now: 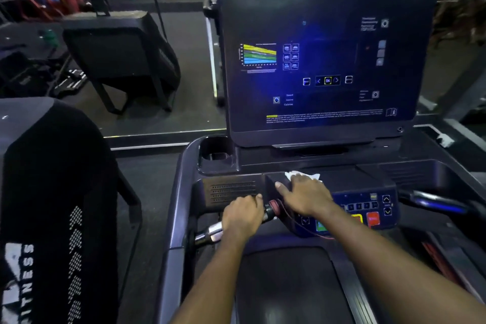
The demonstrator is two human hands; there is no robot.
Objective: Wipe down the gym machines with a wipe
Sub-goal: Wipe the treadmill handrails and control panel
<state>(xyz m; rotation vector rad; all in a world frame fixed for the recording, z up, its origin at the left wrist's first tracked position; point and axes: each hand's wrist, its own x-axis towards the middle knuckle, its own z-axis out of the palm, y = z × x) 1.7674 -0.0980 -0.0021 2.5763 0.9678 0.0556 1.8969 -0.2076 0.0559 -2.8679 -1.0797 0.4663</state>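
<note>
Lower centre of frame: my right hand [306, 196] presses the white wipe [302, 175] flat on the top of the treadmill console [232, 190], fingers straight and close together, thumb splayed left. My left hand [242, 216] is curled round the chrome handlebar [210, 234], bracing. Recommendation: hold the palm flat, make overlapping passes toward the button panel [368, 208], and press lightly there so no key triggers.

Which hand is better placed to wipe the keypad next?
Right. The right hand presses the wipe flat on the console, right next to the keypad. The left hand grips the handlebar and holds no wipe.
</note>
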